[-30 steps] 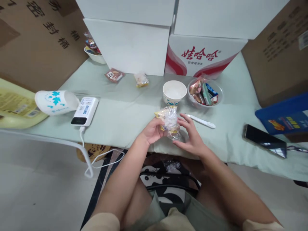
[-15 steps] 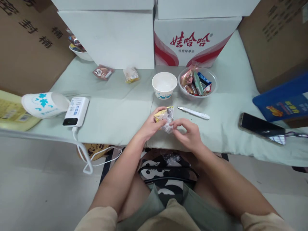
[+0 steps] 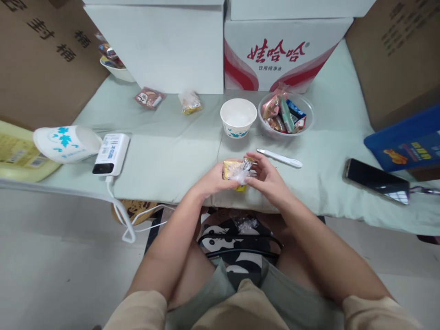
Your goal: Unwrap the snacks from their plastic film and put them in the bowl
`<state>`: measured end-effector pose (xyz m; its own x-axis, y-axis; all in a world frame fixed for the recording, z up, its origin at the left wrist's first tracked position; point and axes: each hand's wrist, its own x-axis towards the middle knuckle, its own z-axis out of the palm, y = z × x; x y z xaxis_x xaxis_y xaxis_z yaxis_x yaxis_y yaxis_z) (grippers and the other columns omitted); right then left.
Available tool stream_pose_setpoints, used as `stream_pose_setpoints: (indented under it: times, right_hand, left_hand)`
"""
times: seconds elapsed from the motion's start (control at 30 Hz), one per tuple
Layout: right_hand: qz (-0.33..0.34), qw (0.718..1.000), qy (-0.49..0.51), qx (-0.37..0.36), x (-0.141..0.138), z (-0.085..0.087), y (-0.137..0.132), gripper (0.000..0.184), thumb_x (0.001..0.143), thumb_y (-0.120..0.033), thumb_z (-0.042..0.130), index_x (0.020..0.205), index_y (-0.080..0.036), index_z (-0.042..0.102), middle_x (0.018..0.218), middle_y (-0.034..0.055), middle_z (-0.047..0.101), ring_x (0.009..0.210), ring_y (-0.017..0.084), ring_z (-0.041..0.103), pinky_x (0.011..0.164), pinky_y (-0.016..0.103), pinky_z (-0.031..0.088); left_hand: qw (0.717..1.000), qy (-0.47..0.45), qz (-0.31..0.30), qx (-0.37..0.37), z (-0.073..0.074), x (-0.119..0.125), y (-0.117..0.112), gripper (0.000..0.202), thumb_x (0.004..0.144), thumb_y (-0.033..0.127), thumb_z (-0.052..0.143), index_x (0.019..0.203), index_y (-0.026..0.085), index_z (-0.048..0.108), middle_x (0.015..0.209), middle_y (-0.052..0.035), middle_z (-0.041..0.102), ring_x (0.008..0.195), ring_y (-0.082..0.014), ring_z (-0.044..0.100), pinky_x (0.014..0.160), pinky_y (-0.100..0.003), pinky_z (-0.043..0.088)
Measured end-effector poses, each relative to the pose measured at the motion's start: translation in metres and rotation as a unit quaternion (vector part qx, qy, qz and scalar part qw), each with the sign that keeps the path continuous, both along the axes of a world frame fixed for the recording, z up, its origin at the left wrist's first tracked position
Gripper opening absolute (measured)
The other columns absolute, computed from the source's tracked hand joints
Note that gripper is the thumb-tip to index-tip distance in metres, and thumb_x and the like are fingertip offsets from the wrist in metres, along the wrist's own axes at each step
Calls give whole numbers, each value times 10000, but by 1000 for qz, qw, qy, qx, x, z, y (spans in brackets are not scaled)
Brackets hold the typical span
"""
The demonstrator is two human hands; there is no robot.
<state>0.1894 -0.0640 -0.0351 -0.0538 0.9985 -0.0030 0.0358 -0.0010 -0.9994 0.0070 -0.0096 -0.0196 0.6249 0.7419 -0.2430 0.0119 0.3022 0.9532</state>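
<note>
Both of my hands hold a small yellow snack in a crinkled clear wrapper (image 3: 235,173) just above the front edge of the pale green table (image 3: 172,156). My left hand (image 3: 213,180) cups the snack from the left. My right hand (image 3: 266,176) pinches the wrapper's right end between fingers and thumb. Behind them stands an empty white paper bowl (image 3: 238,117) with blue marks. To its right a clear bowl (image 3: 286,115) is filled with several wrapped sweets. A white pen-like stick (image 3: 280,158) lies just beyond my right hand.
White cartons (image 3: 158,46) and a red-lettered box (image 3: 278,55) line the back. A power bank (image 3: 112,153) with its cable, a tipped white cup (image 3: 63,144), a phone (image 3: 376,179), a blue box (image 3: 405,146) and two loose snack packets (image 3: 149,97) lie on the table. A panda-print bag (image 3: 237,243) sits between my knees.
My right hand has closed onto the wrapper's end, going from spread beside it to pinching it. The wrapper is now bunched smaller between both hands. The view shifted slightly.
</note>
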Motion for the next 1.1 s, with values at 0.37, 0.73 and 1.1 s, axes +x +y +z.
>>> stream_pose_setpoints:
  times: [0.37,0.73,1.1]
  right_hand:
    - [-114,992,21,-57,-11,-4,2,494,744,-448,731,1117,-263,464,1032,36,668,857,192,667,762,346,568]
    - [-188,903,-374,97,44,3,1,366,850,-347,580,1196,-228,602,1143,125,676,1069,295,627,914,477,524]
    - [-145,935,-324,5,55,15,-13,419,949,-486,405,975,-214,723,750,68,737,662,242,681,675,366,541]
  left_hand:
    - [988,-80,130,17,-5,8,-5,697,624,301,858,1239,243,536,1154,-66,665,1012,-195,655,874,-281,511]
    - [960,-60,272,0,-10,7,9,667,637,310,809,1225,253,501,1101,-46,677,993,-208,661,757,-294,572]
    - [948,20,308,78,-6,11,16,444,630,291,793,1011,174,596,1022,-51,701,941,-189,673,819,-295,552]
